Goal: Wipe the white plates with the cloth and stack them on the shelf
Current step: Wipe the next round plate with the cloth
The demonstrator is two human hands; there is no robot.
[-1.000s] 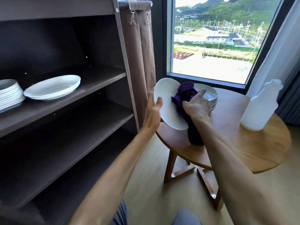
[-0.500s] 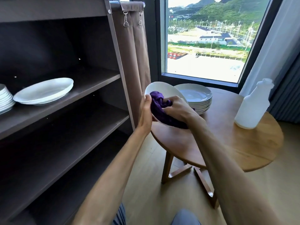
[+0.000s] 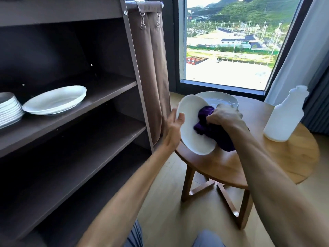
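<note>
Fingers: my left hand [image 3: 173,129] has thumb over the near face and fingers curled behind the rim of the white plate [image 3: 194,129], held tilted over the round wooden table's [image 3: 231,164] edge; right hand [image 3: 225,115] is bunched round the purple cloth [image 3: 210,129], pressing it on the plate face. Plate looks glazed, stiff, prob slick and breakable, so I'd keep to a rim grip w/ thumb opposing, no squeezing mid-face. Cloth is soft, bunches easy. Further back, unwiped stack of plates [image 3: 226,100] on the table, spray bottle [image 3: 283,116] to the right. On the shelf [image 3: 99,102]: one wiped plate [image 3: 55,99] beside a stack [image 3: 9,109].
</note>
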